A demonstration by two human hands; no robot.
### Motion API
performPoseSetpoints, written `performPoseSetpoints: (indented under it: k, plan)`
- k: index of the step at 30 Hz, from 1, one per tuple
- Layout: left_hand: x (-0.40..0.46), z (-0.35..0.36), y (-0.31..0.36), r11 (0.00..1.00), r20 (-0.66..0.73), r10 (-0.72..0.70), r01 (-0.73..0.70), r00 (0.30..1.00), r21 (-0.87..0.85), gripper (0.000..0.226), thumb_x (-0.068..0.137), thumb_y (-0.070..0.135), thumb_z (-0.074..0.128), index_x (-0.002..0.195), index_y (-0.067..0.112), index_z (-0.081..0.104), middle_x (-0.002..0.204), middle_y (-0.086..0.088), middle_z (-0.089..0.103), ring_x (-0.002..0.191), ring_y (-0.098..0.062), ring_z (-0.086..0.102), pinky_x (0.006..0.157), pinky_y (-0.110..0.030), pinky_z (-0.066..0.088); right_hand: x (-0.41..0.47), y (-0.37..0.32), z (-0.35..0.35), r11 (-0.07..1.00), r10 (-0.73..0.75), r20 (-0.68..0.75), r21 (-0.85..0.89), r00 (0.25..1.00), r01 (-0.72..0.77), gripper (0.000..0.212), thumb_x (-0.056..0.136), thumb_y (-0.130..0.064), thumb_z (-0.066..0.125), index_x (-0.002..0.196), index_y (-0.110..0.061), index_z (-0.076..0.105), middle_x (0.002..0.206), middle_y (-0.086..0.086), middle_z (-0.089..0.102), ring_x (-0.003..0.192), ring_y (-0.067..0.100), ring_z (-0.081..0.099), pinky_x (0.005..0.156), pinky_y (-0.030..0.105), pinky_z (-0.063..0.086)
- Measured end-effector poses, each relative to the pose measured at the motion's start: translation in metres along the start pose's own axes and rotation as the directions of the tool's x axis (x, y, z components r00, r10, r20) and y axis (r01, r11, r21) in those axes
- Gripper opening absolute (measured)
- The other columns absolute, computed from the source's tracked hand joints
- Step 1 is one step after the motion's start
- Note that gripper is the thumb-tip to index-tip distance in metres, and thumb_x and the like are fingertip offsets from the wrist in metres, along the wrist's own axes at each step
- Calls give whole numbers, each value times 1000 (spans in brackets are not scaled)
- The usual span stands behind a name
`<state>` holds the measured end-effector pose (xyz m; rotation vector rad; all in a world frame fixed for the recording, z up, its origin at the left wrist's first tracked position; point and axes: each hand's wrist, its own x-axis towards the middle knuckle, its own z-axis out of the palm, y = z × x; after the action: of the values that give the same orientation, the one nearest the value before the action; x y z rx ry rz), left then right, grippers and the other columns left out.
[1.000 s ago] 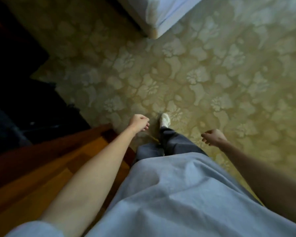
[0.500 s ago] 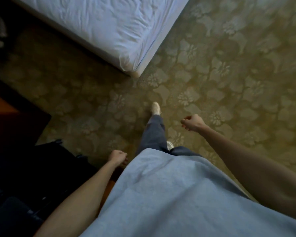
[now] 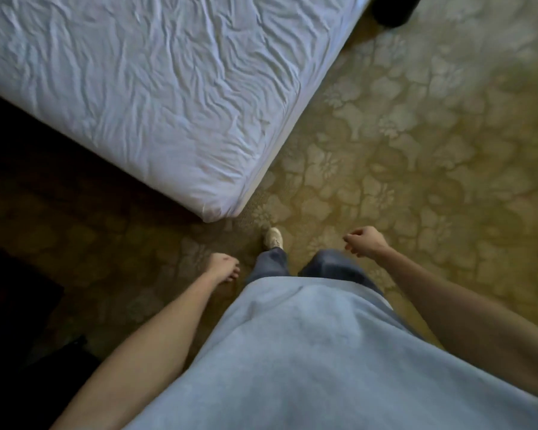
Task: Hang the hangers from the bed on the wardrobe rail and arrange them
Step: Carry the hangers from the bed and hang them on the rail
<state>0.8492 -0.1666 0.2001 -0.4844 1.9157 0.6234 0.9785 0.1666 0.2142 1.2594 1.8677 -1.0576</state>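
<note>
Patterned olive carpet [image 3: 416, 156] with a pale floral motif covers the floor and takes up the whole right half of the view. At the far left the floor falls into deep shadow along the near edge of the bed [image 3: 143, 88], and a dark shape [image 3: 22, 352] fills the lower left corner; what it is cannot be told. Across the upper left lies the bed's wrinkled white sheet, its near corner pointing down toward the person, just ahead of a pale shoe [image 3: 273, 238]. No hangers show on the part of the sheet in view, so where they lie cannot be told.

Below that corner the left hand [image 3: 223, 268] hangs beside the dark trouser leg [image 3: 269, 263], fingers loosely curled and holding nothing. A light blue shirt [image 3: 308, 352] fills the bottom middle. To its right the right hand [image 3: 365, 242] is raised a little over the carpet, fingers likewise loosely curled, nothing in them, well apart from the bed. Beyond the mattress's right edge the carpet runs on up to a black object [image 3: 396, 9] at the top edge.
</note>
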Motion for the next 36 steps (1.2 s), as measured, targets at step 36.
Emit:
performPoseSetpoints:
  k: [36]
  plan:
    - [183,-36,728,993,-31,-55,52,998,-107,21,95,14,55,84,4,69,79,-13,72,62,-21,66,52,-25,51,432,-437,-525,975,-154,81,-146,985,165,21,94,-20,59,89,-7,75,75,2,71,69,18,64,68,33,55]
